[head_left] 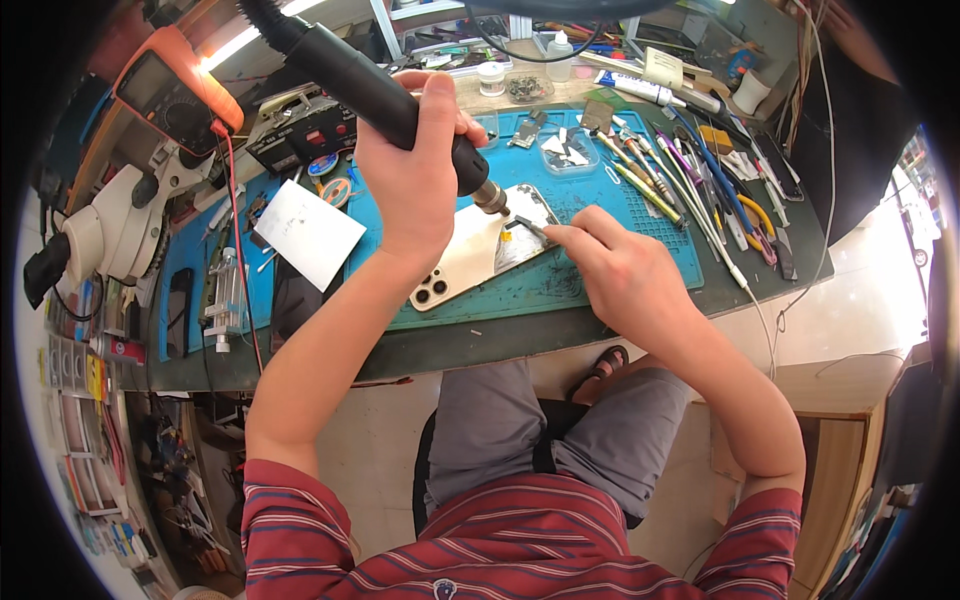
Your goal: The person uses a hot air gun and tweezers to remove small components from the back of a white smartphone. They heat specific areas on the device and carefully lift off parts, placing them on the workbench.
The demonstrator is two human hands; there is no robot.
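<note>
My left hand (415, 185) is wrapped round a black hot air gun (345, 80), its metal nozzle aimed down at a phone (470, 245). The phone lies back up and slanted on a blue work mat (440, 316), its camera lenses toward me on the left. Gold back glass covers the near left part; the far right part is bare, with a silvery inside showing. My right hand (625, 265) pinches a thin dark tool (530, 228), whose tip meets the bared part beneath the nozzle. Its exact kind is too small to tell.
Screwdrivers, tweezers and pens (690, 190) crowd the right. A clear dish (568, 152) of white bits sits beyond the phone. On the left are a white paper (310, 232), a microscope (110, 220) and an orange multimeter (180, 90). Another person (850, 120) is at far right.
</note>
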